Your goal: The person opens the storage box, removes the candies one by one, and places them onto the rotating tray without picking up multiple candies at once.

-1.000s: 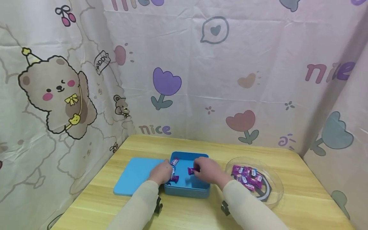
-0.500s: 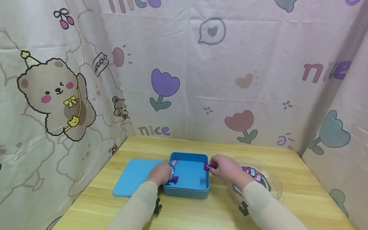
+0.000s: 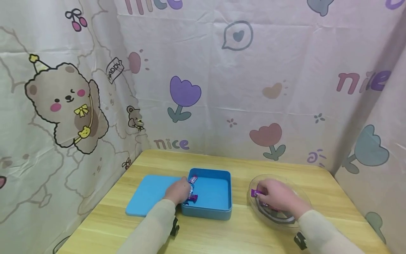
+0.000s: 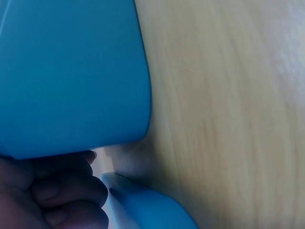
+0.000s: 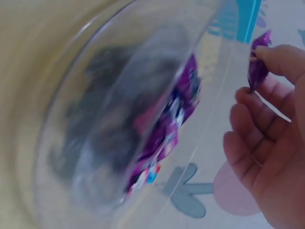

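My left hand (image 3: 178, 190) grips the left wall of the blue box (image 3: 206, 213); in the left wrist view its curled fingers (image 4: 71, 191) lie against the box side. Inside the box, along the left wall, are several small wrapped candies (image 3: 192, 198). My right hand (image 3: 277, 194) pinches a purple-wrapped candy (image 3: 255, 193) between thumb and fingertips, above the clear round dish (image 3: 259, 216). More purple candies (image 5: 167, 124) lie in that dish, partly covered by the hand in the head view.
A flat blue lid (image 3: 147, 194) lies on the wooden table (image 3: 209, 236), left of the box. Behind the table hangs a printed curtain (image 3: 219, 84), which also runs along both sides.
My right hand has carried the pinched candy rightward from over the box, past its right rim, to above the clear dish. The left hand has stayed at the box.
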Action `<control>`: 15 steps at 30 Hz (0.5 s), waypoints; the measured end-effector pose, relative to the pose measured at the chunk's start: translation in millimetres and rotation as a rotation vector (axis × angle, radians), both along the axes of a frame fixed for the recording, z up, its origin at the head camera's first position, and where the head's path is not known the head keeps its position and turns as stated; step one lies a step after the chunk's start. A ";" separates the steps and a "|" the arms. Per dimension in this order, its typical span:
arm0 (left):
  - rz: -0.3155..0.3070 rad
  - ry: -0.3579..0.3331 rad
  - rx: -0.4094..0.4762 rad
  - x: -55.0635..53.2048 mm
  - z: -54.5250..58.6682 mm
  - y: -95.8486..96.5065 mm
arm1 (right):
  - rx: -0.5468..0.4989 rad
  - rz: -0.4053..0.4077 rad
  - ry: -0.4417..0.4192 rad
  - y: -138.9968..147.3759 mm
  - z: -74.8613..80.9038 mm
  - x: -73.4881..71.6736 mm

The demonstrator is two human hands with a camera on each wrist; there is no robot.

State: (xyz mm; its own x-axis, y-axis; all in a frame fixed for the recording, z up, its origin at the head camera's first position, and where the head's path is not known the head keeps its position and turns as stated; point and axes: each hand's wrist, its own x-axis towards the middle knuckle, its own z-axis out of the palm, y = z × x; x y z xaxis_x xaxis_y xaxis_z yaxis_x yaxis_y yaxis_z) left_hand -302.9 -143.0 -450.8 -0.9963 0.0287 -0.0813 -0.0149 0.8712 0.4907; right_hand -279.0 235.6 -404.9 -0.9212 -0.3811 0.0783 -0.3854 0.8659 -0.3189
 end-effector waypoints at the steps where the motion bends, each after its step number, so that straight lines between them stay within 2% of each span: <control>1: 0.000 -0.002 0.001 -0.3 0.2 0.2 | 0.009 0.007 0.004 4.6 -1.4 1.4; 7: -0.006 -0.007 -0.007 -2.6 -1.4 0.3 | 0.096 0.057 0.039 25.7 -12.8 6.0; 15: 0.017 -0.028 0.036 -2.7 -2.5 0.8 | 0.161 0.011 0.013 36.1 -25.9 12.0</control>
State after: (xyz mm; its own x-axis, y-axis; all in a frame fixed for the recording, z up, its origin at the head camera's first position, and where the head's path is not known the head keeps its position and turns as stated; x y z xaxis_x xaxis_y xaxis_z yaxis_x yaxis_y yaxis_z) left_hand -305.6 -142.2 -453.2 -0.9940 0.0155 -0.1086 -0.0436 0.8527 0.5206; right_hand -267.0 271.8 -430.7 -0.9161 -0.4002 0.0267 -0.3986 0.9010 -0.1712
